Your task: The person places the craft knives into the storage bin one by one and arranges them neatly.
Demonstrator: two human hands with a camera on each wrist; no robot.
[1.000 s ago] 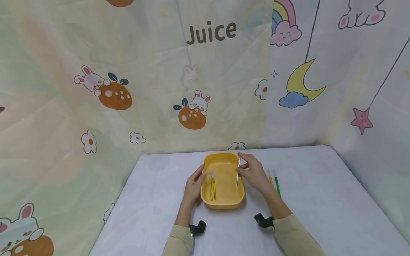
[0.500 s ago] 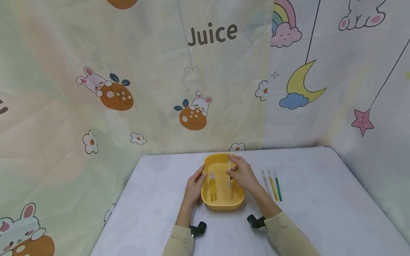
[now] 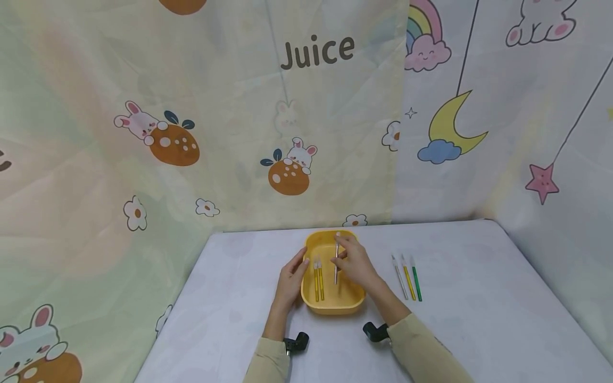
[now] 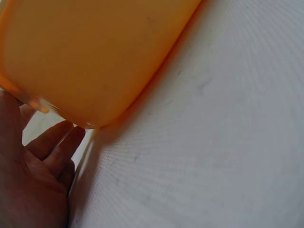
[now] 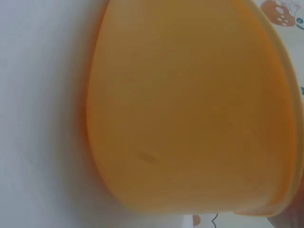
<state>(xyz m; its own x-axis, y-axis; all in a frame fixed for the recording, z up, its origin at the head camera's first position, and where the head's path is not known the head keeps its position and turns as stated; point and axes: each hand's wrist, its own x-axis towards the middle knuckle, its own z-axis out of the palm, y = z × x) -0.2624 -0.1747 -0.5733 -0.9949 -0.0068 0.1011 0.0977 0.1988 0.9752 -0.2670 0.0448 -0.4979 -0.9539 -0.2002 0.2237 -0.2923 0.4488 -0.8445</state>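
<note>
Nearest, black cams [image 3: 297, 342] at both wrists, by the beige sleeves [image 3: 423, 346]. White-clothed table [image 3: 503, 330] under all; tray [image 3: 335, 304], yellow, approx. mid-table, w/ 2 yellow pens [image 3: 319, 283] side by side in its L half. 3 loose pens [image 3: 408, 279] (silver, yellow, green) on table, R of tray. Cloth wall [image 3: 230, 133] behind: bunnies, oranges, flowers, moon, star.

L hand [image 3: 289, 276] holds tray's L side, thumb at rim, fingers on outer wall. R hand [image 3: 355, 263] pinches a silver pen [image 3: 336, 275] over tray, narrow grip, approx. parallel w/ the yellow pair; can't tell if pen touches tray floor.

Text: "Juice" [image 3: 317, 52] on wall, dark print. Pen markings, if any, too small to read.
</note>
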